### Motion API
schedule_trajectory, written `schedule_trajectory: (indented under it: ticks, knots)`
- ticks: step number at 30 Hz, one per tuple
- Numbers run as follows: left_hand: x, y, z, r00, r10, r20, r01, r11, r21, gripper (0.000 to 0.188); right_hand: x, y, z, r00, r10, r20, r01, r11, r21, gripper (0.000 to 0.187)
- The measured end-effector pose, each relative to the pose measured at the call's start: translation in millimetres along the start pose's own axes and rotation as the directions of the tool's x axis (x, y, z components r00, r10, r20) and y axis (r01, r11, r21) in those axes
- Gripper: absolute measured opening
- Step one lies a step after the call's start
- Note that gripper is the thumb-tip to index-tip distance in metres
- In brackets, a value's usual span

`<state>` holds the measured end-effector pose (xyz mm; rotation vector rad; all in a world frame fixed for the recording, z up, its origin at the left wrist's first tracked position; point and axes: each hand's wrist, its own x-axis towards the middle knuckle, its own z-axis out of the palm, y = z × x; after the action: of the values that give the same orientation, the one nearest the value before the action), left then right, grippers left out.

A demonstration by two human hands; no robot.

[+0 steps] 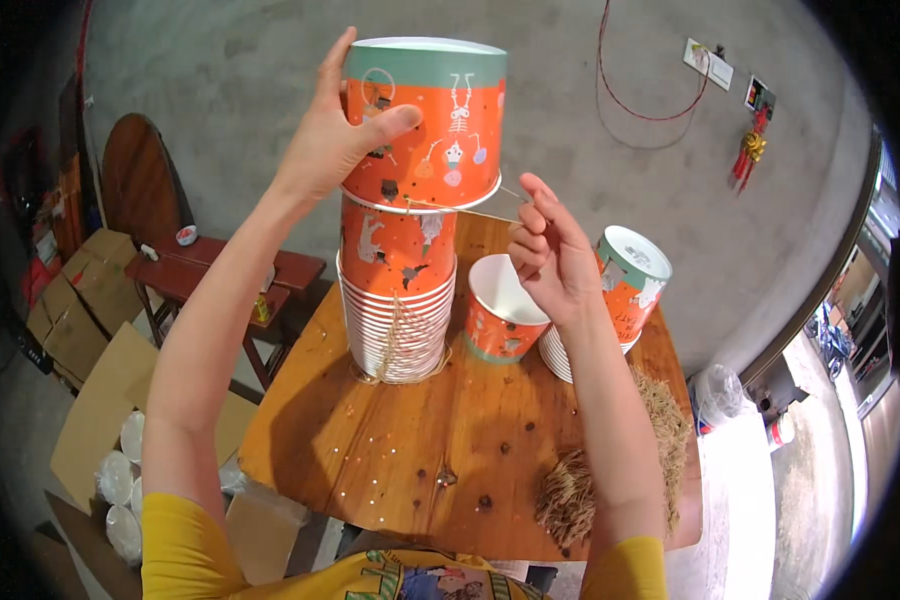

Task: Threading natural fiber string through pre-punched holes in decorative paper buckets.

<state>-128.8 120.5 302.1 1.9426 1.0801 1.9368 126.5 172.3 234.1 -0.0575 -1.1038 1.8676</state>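
My left hand (320,150) grips an orange paper bucket (430,120) with a green band, thumb across its side. It is upside down, rolled rim downward, over a tall stack of nested, upturned buckets (395,330); I cannot tell whether it rests on them. A thin tan string (475,213) runs from the bucket's rim to my right hand (558,255), whose fingers are pinched on it. Loops of similar string hang down the stack's near side. Behind my right hand, an upright bucket (505,345) shows its white inside.
A shorter upturned bucket stack (630,262) stands at the right of the wooden table (400,450). Bundles of tan string (565,495) lie by my right forearm. White specks dot the tabletop. Left are cardboard boxes (95,330) and a dark red bench (205,268); behind, a grey wall (570,90).
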Motion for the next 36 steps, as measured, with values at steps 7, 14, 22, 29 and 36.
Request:
schedule_trajectory:
  ticks: [7, 14, 22, 29, 36]
  knots:
    - [1, -22, -3, 0.997, 0.062, 0.038, -0.067, 0.99, 0.127, 0.115, 11, 15, 2, 0.996, -0.054, -0.076, 0.028, 0.949, -0.313, 0.046]
    - [-19, -58, -2, 1.0, 0.012, -0.004, -0.011, 0.995, 0.099, 0.116, 15, 32, -4, 0.998, 0.062, -0.03, -0.069, 0.921, -0.384, 0.045]
    - [-60, -75, 6, 0.995, -0.07, -0.072, 0.073, 0.996, 0.05, 0.109, 14, 45, -15, 0.991, 0.107, -0.083, -0.133, 0.884, -0.449, 0.045]
    - [-75, -94, 8, 0.995, -0.069, -0.068, 0.073, 0.995, 0.062, 0.107, 5, 60, -28, 0.984, 0.135, -0.118, -0.174, 0.869, -0.463, 0.044]
    - [-91, -86, 10, 0.994, -0.091, -0.054, 0.09, 0.996, -0.02, 0.1, -22, 60, -39, 0.969, 0.155, -0.191, -0.236, 0.804, -0.545, 0.044]
